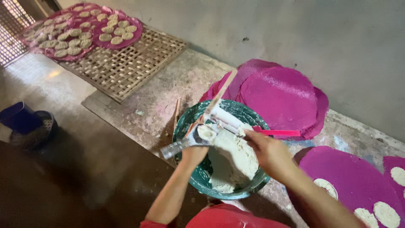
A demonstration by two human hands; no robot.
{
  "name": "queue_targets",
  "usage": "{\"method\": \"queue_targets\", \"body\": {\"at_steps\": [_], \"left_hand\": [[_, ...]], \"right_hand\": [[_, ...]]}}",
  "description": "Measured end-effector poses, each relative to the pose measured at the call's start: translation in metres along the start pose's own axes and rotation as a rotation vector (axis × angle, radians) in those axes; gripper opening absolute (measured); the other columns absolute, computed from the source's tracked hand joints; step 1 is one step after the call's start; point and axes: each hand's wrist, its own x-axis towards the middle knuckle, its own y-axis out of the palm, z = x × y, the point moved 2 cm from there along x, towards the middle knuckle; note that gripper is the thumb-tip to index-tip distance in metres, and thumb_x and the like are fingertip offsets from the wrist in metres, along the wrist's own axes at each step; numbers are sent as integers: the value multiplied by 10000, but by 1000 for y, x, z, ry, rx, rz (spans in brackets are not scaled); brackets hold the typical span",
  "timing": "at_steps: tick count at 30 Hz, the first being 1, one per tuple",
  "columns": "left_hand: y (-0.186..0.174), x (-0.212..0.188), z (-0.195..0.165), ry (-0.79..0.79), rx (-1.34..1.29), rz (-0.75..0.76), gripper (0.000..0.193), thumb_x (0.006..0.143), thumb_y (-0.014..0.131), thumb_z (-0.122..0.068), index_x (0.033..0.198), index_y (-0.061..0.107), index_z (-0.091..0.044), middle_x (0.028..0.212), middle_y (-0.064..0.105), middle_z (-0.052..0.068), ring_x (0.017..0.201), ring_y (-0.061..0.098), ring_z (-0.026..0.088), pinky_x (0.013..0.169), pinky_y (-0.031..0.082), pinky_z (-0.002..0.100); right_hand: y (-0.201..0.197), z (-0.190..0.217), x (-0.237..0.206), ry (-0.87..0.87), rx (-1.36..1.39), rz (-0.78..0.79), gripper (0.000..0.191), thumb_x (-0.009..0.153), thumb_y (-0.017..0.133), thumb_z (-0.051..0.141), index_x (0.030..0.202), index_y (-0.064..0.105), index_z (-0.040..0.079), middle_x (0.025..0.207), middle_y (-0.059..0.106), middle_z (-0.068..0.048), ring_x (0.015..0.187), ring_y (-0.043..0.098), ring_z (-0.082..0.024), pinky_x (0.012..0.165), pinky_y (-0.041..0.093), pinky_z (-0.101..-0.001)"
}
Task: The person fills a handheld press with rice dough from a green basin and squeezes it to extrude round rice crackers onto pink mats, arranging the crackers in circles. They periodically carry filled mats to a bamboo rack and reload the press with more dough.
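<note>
A low concrete desk (168, 90) runs along the grey wall (295, 38), and a woven bamboo rack (126, 65) lies across its far end, carrying magenta round sheets (90, 29) dotted with pale dough rounds (80, 31). Toward the wall edge of the desk sits a stack of bare magenta sheets (280, 97), and at the near right end lies another magenta sheet (350, 179) bearing a few white dough rounds (386, 213). Between them, at the desk's front edge, stands a green basin (196, 116) holding white dough (232, 158). A dark blue tub (19, 116) stands on the floor to the left. Over the basin, the left hand (194, 154) is closed around a short dough-smeared tool (185, 143), whose pale handle sticks out past the basin's left rim. The right hand (270, 154) is curled on a red-handled spatula (276, 132) held across the basin, its blade coated in dough beside the left hand's tool.
</note>
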Motion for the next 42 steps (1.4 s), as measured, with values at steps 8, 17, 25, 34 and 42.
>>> {"method": "queue_targets", "body": {"at_steps": [8,17,25,34,42], "left_hand": [[-47,14,-20,9,84,-102,685,786,795,-342,1365,598,-33,1575,398,189,1266,544,427,993,517,511],[-28,16,-30,38,315,-69,606,786,788,-266,1335,619,-73,1605,245,298,1274,460,547,939,510,555],[-42,12,31,-686,-1040,446,464,779,730,-16,1232,641,-64,1013,700,81,885,663,208,804,554,395],[-73,-3,10,-477,-1530,551,489,809,710,-3,1286,604,5,920,643,92,782,628,149,659,544,300],[-48,8,8,-638,-1311,201,452,868,718,-109,1272,584,44,982,637,68,867,646,154,738,557,326]], "right_hand": [[83,-35,-49,303,541,261,387,936,633,146,1309,670,49,1199,730,-168,847,786,-280,743,608,-367],[108,-35,-37,381,385,178,426,1008,619,191,1399,611,23,925,723,-304,766,631,-182,727,559,-349],[-2,-85,18,-36,310,-21,414,991,627,222,1354,636,21,1070,771,-124,839,770,-247,749,617,-416],[-39,-56,50,37,11,232,338,960,626,228,1286,694,168,939,803,-100,596,757,-214,686,615,-380],[62,-85,8,321,304,346,365,995,557,132,1344,666,141,1051,788,-130,810,736,-250,733,621,-410]]}}
